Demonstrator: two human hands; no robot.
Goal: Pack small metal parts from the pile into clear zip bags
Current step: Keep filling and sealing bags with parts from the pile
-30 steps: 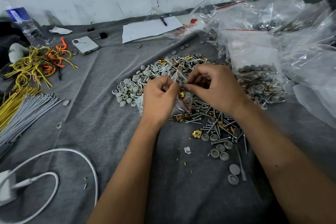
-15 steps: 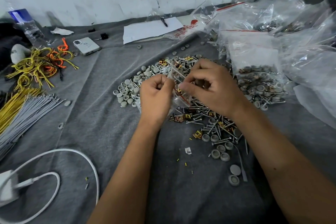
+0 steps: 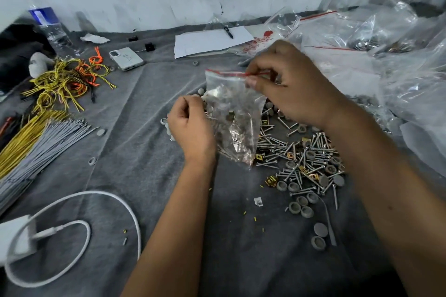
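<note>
- The right hand [image 3: 296, 84] pinched the red-striped zip edge of a small clear plastic zip bag [image 3: 233, 116], thumb and fingers closed on the strip near its right end, and held the bag hanging above the grey cloth-covered table [image 3: 135, 152].
- The bag already carried a load of small metal parts, settled toward its lower half.
- The left hand [image 3: 190, 125] sat just beside the bag's left side, its fingers curled. Whether it held the bag or some parts could not be told.
- Under and to the right of the bag lay the loose pile of silver screws, brass clips and grey round caps [image 3: 301, 164], spread on the cloth.
- Judging from this, the step in hand looked like closing a filled bag, or holding it ready for one last addition; whether the strip was already pressed together was unclear.
- The next move probably called for running the pinch along the whole zip strip, with the bag kept upright so nothing spilled.
- A heap of clear plastic bags [image 3: 386, 60] lay at far right, the likely place for finished ones.
</note>
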